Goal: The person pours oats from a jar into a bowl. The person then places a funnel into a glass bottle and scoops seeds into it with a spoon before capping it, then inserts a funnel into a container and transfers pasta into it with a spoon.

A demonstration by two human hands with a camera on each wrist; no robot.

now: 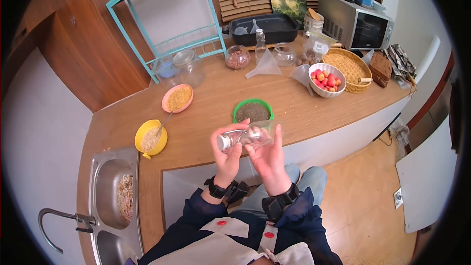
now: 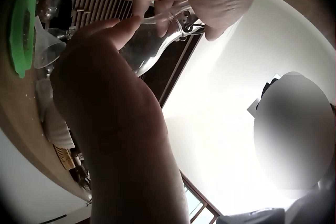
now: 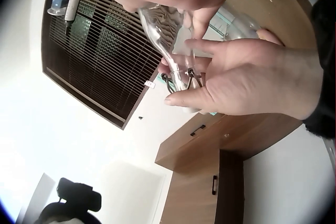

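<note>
Head view has my bottle [image 1: 260, 136] lying nearly sideways in front of me, raised at the counter's [image 1: 211, 86] near edge, its neck toward my left and its base toward my right. My left hand [image 1: 224, 159] pinches the neck between thumb and fingers, a sensible place, I judge, since the glass is narrowest there and the white stopper [image 1: 223, 142] and wire clasp [image 3: 192, 73] sit close by. My right hand [image 1: 269, 162] is at the wide end, palm up, thumb straight and standing apart; its other fingers are partly behind the glass, so I cannot tell how far they curl. Sharing the bottle between both ends probably keeps smooth glass from slipping or rolling. Just beyond it sits the green bowl [image 1: 252, 100] of dark grains, closest of the bowls to my hands, which looks handy. The yellow bowl [image 1: 159, 149] and pink bowl [image 1: 164, 102] are off to my left, a spoon [image 1: 168, 119] leaning from the yellow one toward the other, its handle up where I could grasp it. Farther back, a funnel [image 1: 266, 65] stands wide end down, likely its steadiest pose, and the white bowl [image 1: 327, 91] keeps small red fruit [image 1: 325, 78] from rolling about.
</note>
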